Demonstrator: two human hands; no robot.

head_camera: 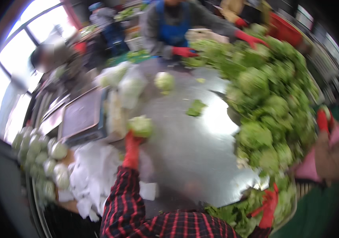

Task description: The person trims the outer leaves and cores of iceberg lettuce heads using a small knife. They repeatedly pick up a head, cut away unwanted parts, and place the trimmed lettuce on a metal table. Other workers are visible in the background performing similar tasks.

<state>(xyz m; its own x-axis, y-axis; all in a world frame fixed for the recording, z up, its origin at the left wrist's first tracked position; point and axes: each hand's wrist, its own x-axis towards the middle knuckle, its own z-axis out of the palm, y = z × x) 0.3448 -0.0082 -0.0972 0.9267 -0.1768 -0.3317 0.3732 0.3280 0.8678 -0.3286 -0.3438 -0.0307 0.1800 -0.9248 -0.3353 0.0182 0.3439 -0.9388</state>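
Note:
In a red glove, my left hand reaches forward over the metal table and grips a trimmed lettuce head beside a stack of pale packaging. My right hand, also red-gloved, is at the lower right above loose green leaves. It seems to hold a thin red-handled tool, perhaps a knife, but blur hides the details. Another trimmed lettuce head sits farther back on the metal, and a loose leaf lies mid-table.
A large heap of lettuce covers the right side. Left are a scale-like tray, white plastic bags and wrapped heads. A co-worker in a blue apron reaches in across the table; another co-worker's gloved hand is at far right.

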